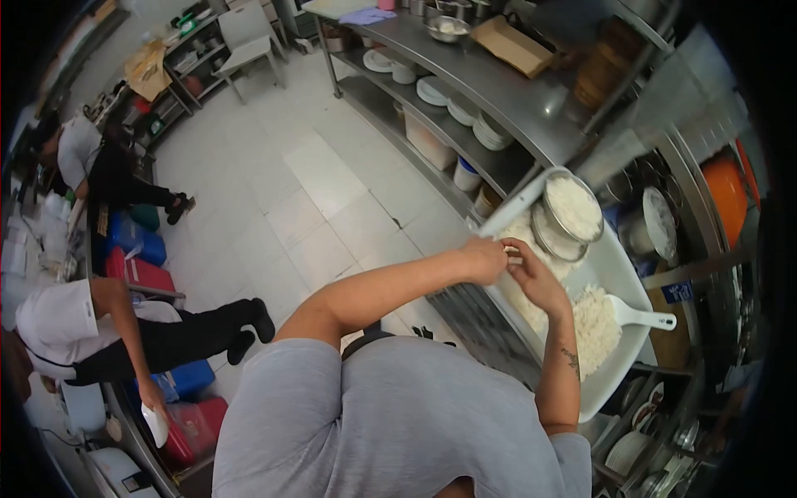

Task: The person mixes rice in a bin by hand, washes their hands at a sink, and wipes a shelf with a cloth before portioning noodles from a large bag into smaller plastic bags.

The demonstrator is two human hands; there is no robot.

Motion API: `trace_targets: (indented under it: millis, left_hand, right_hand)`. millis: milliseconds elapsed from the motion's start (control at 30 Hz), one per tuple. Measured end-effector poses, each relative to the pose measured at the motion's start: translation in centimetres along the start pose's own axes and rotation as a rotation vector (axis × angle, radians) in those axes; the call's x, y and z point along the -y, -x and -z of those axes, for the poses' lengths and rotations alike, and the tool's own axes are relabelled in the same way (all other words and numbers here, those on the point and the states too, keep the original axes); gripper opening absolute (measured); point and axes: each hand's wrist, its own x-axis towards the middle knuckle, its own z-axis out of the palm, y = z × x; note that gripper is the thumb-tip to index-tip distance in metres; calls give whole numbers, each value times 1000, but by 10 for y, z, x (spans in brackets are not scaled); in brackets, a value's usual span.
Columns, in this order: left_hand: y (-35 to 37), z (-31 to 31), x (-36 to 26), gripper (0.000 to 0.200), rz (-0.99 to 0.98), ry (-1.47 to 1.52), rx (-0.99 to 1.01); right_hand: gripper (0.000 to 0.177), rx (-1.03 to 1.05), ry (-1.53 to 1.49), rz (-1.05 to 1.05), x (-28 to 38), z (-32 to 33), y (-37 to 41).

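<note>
Both hands meet over the left edge of a white tray (635,290). My left hand (485,260) is closed, its back towards the camera. My right hand (535,280) has bent fingers, thumb and fingertips drawn together against my left hand. Anything between the fingertips is too small to make out. White grated or grain-like food (594,328) lies in the tray. Just beyond my hands, a metal bowl (573,207) filled with white food overlaps another round metal container (554,238). A white scoop (643,315) rests in the food, handle over the tray's right rim.
A steel counter (506,104) beyond the tray carries a cardboard box (513,47) and a metal bowl (448,30); plates (491,131) sit below. Pots and an orange container (724,195) are at right. Two people (62,319) (79,149) work at left beside coloured bins (195,432).
</note>
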Motion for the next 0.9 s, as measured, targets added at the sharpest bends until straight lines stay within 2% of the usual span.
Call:
trace_targets:
  millis: [33,133,167,200,233,300,400,533,567,633,733,800,833,867,900]
  left_hand:
    - [5,7,11,25,-77,140,-18]
    - [40,16,66,45,-250,901,-401]
    - [61,28,89,52,-157,1212,-305]
    - [88,54,108,61,-57,1515,-201]
    - [106,62,131,64,-89,1572,-209]
    - [139,75,163,71,-125,1648,-226]
    - [179,87,192,77,-120,1673,-285]
    - [222,84,226,75,-105,1703,-419]
    - [229,84,233,73,-114,1744,-449]
    - [242,85,246,65,-46,1692,-551]
    - [242,77,277,61,107,1653,-690]
    - [234,75,296,68,240,1594,-763]
    - [228,77,305,73,314,1543,-782]
    - [225,81,313,78,385,1492,-798]
    - [225,87,321,81,356,1472,-778]
  right_hand:
    - [43,31,-148,-89,-1,-9,-7]
    - [39,-104,99,-317,6,-19,-19]
    - [30,-238,135,-316,14,-24,-23]
    - [21,-433,290,-204,11,-29,-30]
    - [18,-522,438,-178,15,-28,-37]
    - [19,-764,1016,70,34,-29,-52]
    - [17,-1028,1054,-57,76,-47,-98]
    - [22,-543,783,-432,-3,-12,-103]
    - [19,-519,634,-364,-15,-12,-95]
    - [17,-519,285,-550,-19,-28,-86]
    - [21,-431,441,-481,-17,-33,-79]
    - [24,-330,478,-505,-13,-20,-76]
    - [23,-292,402,-676,11,-17,-83]
    - [20,-293,284,-640,17,-13,-84]
    - [17,-331,385,-629,18,-5,-81]
